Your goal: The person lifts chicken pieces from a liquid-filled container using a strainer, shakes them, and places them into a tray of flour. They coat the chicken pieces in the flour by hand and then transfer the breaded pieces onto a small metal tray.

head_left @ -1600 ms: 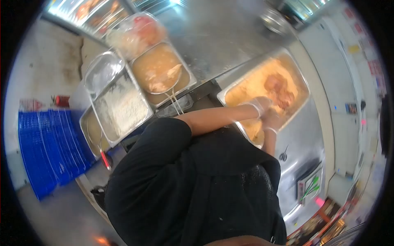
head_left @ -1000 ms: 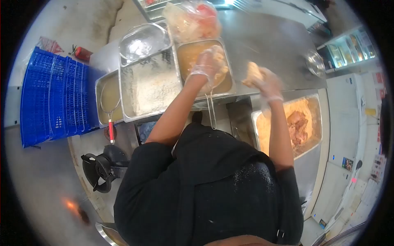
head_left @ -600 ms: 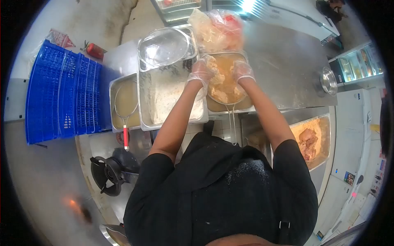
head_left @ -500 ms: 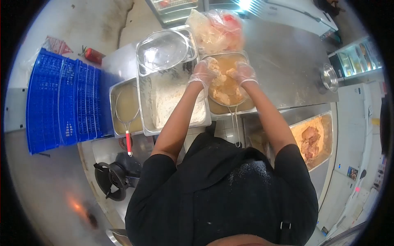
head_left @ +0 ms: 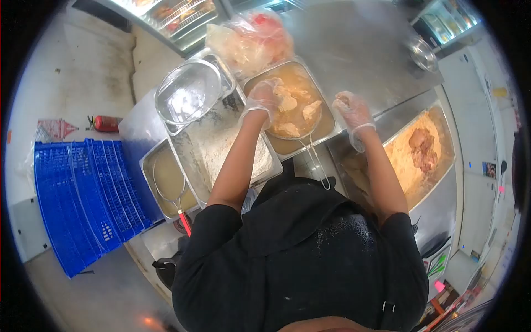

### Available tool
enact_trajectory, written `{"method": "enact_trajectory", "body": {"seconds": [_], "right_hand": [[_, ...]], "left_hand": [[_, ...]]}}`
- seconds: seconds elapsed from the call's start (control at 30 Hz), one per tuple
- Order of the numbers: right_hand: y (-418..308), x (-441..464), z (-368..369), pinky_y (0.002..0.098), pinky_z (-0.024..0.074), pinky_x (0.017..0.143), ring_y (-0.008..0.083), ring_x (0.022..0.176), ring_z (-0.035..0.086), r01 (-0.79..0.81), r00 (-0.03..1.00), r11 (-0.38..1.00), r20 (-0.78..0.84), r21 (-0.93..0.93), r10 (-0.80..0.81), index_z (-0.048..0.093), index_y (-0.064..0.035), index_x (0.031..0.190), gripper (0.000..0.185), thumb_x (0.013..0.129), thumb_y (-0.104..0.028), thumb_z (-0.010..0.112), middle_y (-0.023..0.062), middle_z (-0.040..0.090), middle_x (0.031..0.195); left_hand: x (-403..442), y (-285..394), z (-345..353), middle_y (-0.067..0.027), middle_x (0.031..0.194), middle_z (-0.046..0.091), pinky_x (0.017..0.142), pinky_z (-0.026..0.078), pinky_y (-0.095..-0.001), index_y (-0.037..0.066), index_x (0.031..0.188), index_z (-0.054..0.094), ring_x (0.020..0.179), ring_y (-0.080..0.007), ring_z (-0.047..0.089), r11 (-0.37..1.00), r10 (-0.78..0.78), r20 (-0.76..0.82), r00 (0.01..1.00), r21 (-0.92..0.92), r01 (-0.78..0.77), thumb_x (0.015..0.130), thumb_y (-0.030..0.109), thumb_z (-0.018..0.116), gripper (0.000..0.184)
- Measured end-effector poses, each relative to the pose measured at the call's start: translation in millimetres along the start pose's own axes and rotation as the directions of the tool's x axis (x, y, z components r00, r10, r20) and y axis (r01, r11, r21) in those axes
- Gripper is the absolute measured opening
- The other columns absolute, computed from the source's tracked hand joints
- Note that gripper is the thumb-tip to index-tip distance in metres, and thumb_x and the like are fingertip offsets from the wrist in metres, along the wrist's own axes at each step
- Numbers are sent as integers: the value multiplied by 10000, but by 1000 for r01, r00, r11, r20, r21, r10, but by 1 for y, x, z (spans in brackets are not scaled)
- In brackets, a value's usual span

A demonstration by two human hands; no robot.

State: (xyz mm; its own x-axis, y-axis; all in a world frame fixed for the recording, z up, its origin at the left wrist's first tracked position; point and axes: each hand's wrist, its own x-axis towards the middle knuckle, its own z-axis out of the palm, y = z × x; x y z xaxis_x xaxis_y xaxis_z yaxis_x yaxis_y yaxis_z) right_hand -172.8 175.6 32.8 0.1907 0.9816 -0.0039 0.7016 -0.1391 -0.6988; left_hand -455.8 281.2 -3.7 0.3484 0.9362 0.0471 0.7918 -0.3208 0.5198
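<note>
My left hand, in a clear plastic glove, is closed on a pale coated meat piece at the left of the liquid tray. More coated pieces lie in a wire strainer in that tray. My right hand, also gloved, is right of the tray with its fingers curled; whether anything is in them cannot be made out. On the right, a tray of orange-tinted flour holds raw reddish meat.
A white flour tray with a round sieve stands left of centre. Beyond are a bagged bundle and a steel bowl. Blue baskets, a red-handled strainer and a fire extinguisher are at left.
Both hands went from the orange flour tray to the liquid tray with coated pieces. Since then my right hand has moved out to the right, while my left hand stays over the liquid. The view has turned.
</note>
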Motion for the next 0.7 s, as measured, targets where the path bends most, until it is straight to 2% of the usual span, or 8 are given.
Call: {"method": "enact_trajectory", "body": {"seconds": [0.03,0.07,0.17,0.27,0.43,0.53,0.63,0.7], "right_hand": [[-6,-8,-1,417,519,851,352,950,668,-24,1000,1000,5,4,24,687,-73,1060,314,853,-309,677,175,706,1029],[-10,-14,-1,421,516,858,357,958,664,-46,999,999,10,9,46,682,-75,1082,326,860,-314,670,174,704,1037],[-16,-20,6,434,508,883,371,994,651,-94,991,995,92,-32,97,672,-88,1111,329,875,-317,652,178,694,1064],[-13,-23,19,449,501,902,380,1020,639,-73,989,991,116,-115,87,668,-102,1117,304,886,-297,633,186,685,1079],[-12,-12,44,455,498,874,396,1019,635,38,990,984,140,-175,-14,680,-86,1107,306,908,-306,605,200,682,1075],[-12,-2,63,460,517,853,395,985,647,96,985,942,169,-322,-42,689,-68,1033,247,895,-246,586,195,684,1045],[-1,10,94,456,536,834,384,947,662,154,985,884,138,-442,-102,700,-66,945,195,870,-182,562,187,688,1018],[3,17,101,454,541,823,382,932,664,175,984,855,103,-487,-143,702,-68,911,188,861,-171,552,186,690,1006]], "left_hand": [[-2,0,-1,-149,1189,676,926,521,-395,107,1215,670,1064,-310,656,986,149,-137,979,98,-136,841,167,676,379],[0,0,-3,-149,1189,676,926,521,-395,107,1215,670,1064,-310,656,984,163,-127,979,100,-151,841,167,676,379],[6,6,-6,-143,1089,693,884,529,-435,85,1085,697,1003,-324,669,962,228,-57,972,168,-216,857,194,630,262],[6,11,15,-152,1008,708,842,539,-444,66,962,725,943,-330,682,892,254,169,952,341,-298,835,167,620,193],[-9,23,38,-181,937,708,790,550,-453,54,881,730,891,-347,695,942,75,48,996,324,-86,854,158,565,197],[-12,28,41,-183,920,711,769,557,-456,59,864,741,868,-348,701,916,219,20,975,341,-213,863,152,547,216],[-4,40,24,-186,904,713,751,563,-453,62,846,750,848,-353,705,955,72,123,990,279,-104,862,144,550,217],[3,30,21,-186,907,715,750,565,-454,59,847,751,842,-355,706,954,94,68,993,279,-109,859,143,557,212]]}}
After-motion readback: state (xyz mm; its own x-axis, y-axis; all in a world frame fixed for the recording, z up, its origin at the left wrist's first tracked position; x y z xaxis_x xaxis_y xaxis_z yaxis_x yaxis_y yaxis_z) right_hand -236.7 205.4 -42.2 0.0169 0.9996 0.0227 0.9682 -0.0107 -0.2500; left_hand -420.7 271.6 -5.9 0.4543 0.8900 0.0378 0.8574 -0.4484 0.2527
